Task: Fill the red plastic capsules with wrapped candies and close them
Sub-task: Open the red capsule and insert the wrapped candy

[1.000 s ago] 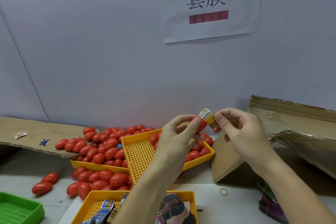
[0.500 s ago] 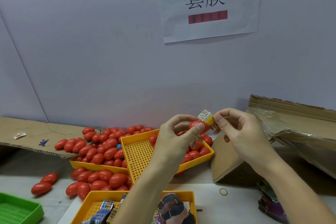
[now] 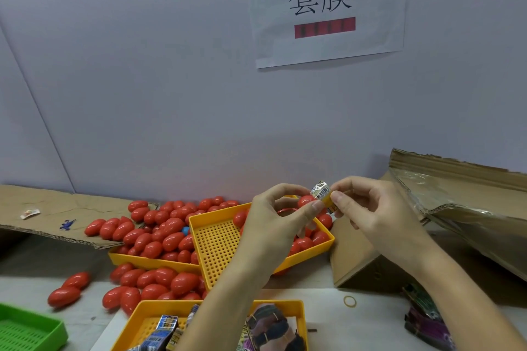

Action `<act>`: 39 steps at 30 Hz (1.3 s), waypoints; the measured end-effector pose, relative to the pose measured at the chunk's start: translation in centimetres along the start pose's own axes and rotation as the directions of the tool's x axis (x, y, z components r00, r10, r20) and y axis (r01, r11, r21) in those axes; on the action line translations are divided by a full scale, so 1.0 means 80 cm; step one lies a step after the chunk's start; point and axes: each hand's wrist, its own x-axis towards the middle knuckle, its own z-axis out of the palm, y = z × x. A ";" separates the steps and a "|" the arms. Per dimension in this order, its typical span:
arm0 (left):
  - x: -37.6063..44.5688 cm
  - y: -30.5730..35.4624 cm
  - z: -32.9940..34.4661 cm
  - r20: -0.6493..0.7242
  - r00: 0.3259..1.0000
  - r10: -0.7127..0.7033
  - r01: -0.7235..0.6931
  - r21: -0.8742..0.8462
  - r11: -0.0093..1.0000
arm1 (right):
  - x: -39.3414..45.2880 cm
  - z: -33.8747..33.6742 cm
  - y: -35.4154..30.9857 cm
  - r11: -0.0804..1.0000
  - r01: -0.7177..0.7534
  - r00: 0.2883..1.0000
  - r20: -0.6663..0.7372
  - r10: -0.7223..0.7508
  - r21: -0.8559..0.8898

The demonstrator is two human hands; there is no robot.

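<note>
Half of the green tray (image 3: 27,330) is lying outside the picture at the lower left corner, and the near yellow tray (image 3: 142,319) of wrapped packets is being cut off by the bottom edge. Loose red capsules (image 3: 64,295) are lying on the counter (image 3: 342,319) left of it, with bare surface around them. Behind, a yellow tray (image 3: 134,260) heaped with closed red capsules (image 3: 159,232) is sitting beside a tilted yellow tray (image 3: 216,239), whose contents the left forearm is partly hiding. Above that tray the left hand (image 3: 275,225) is pinching a red capsule half (image 3: 305,201) between thumb and curled fingers; how much of it is already filled cannot be made out. Touching it, the wrapped candy (image 3: 323,194) is being pinched by the right hand (image 3: 373,214) with thumb and forefinger. Farther right, a cardboard box (image 3: 445,208) is running off the edge.
</note>
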 end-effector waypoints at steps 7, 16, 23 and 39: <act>-0.001 -0.002 0.001 0.048 0.999 0.011 -0.015 0.088 0.996 | 0.003 0.008 0.000 0.994 -0.008 0.996 -0.084 -0.002 -0.112; -0.002 0.001 0.000 0.042 0.999 0.011 -0.014 0.079 0.997 | 0.002 0.004 0.001 1.000 0.015 1.000 0.000 -0.015 0.016; -0.002 0.000 0.000 0.053 0.998 0.026 -0.031 0.094 0.995 | 0.002 0.000 0.003 0.996 0.011 1.000 0.025 -0.009 -0.093; -0.001 -0.001 0.003 0.042 0.995 0.090 -0.092 0.047 0.995 | 0.003 -0.005 0.001 0.976 0.039 0.999 0.023 -0.034 -0.214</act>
